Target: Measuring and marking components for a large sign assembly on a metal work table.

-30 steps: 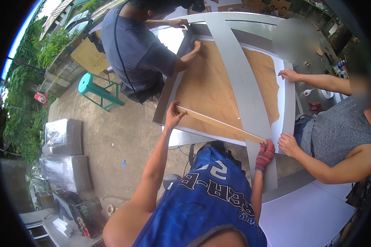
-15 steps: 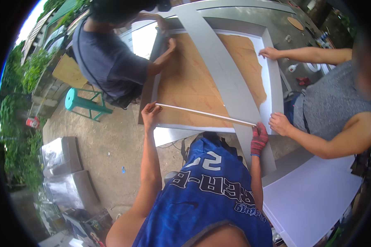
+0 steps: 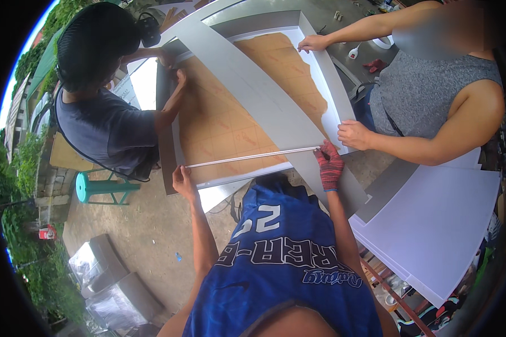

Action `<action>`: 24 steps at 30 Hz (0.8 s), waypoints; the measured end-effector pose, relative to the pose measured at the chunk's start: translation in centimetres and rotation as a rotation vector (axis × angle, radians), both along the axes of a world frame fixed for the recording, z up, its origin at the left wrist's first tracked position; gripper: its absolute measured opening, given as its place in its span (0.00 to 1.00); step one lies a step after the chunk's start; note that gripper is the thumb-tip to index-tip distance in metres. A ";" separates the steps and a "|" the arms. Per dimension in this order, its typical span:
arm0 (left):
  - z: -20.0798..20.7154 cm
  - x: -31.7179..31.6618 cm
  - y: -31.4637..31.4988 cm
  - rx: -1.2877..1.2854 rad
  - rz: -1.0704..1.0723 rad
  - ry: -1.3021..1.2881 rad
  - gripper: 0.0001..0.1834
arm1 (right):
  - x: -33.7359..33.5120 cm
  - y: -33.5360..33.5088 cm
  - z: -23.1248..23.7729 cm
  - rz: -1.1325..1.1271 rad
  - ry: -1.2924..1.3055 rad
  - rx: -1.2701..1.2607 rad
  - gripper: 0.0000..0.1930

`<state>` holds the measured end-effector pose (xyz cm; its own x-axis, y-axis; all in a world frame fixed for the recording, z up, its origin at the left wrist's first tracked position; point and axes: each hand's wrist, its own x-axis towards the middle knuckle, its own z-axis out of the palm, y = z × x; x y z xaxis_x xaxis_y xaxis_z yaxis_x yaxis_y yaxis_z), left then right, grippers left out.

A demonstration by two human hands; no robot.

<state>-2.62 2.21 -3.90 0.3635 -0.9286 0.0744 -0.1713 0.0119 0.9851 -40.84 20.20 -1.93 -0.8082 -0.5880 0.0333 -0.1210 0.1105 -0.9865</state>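
A thin white strip (image 3: 253, 157) stretches between my two hands, above the near side of a large shallow tray-like panel with grey walls (image 3: 167, 151). My bare left hand (image 3: 184, 181) pinches its left end at the panel's near-left corner. My right hand (image 3: 329, 167), in a red and dark knitted glove, grips the right end over a long grey flat board (image 3: 258, 84). That board lies diagonally across the panel. Brown printed protective paper (image 3: 225, 123) covers most of the panel's inside, with a torn edge beside a white border (image 3: 330, 109).
At the left, a person in a dark shirt (image 3: 109, 123) has both hands on the panel's wall. Another in a grey sleeveless top (image 3: 421, 95) holds its right side. Around stand a teal stool (image 3: 93, 188), wrapped grey boxes (image 3: 118, 297) and white sheets (image 3: 433, 219).
The strip's left end has dropped nearer to me with my left hand, while its right end has risen with my gloved hand. The whole view has shifted.
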 end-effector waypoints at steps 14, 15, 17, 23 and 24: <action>1.2 -0.6 -0.1 0.052 0.112 -0.184 0.16 | 0.0 -0.1 0.1 -0.016 0.120 0.092 0.12; 0.5 -0.2 -0.2 0.041 0.104 -0.214 0.17 | 0.2 -0.1 0.5 -0.029 0.155 0.138 0.11; 1.3 -1.4 0.0 0.025 0.068 -0.223 0.17 | -0.2 0.1 0.5 -0.028 0.227 0.141 0.11; 2.7 -2.4 0.1 0.076 0.136 -0.371 0.13 | 0.1 0.1 0.6 -0.112 0.530 0.282 0.10; 2.9 -2.5 0.2 0.085 0.116 -0.391 0.13 | 0.0 0.1 0.5 -0.109 0.532 0.283 0.10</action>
